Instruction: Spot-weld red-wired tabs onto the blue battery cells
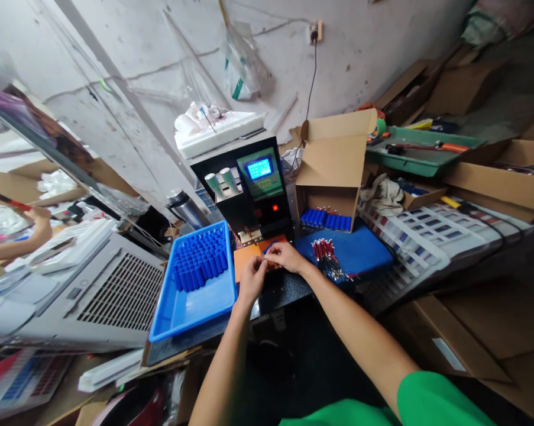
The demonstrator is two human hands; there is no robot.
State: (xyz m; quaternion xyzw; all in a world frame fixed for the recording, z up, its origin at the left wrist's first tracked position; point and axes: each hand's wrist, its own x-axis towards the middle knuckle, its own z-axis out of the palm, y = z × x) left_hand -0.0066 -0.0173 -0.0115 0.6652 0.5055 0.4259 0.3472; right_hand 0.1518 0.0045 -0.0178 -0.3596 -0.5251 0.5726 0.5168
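My left hand (pixel 252 277) is closed in a pinch over the front of an orange board (pixel 246 258); what its fingertips hold is too small to make out. Close beside it, my right hand (pixel 288 258) curls its fingers around a blue battery cell (pixel 269 247), of which only a sliver shows. Both hands meet just in front of the metal electrodes (pixel 249 236) of a black spot welder (pixel 267 204) with a lit blue screen. To the right, a bundle of red and black wire leads (pixel 326 254) lies on a blue mat (pixel 368 254).
At left a blue tray (pixel 204 310) holds many upright blue cells (pixel 202 260). Behind the mat, an open cardboard box (pixel 331 160) contains rows of blue cells (pixel 324 220). A steel flask (pixel 187 208) stands behind the tray. Another person's arm (pixel 27 236) shows at far left.
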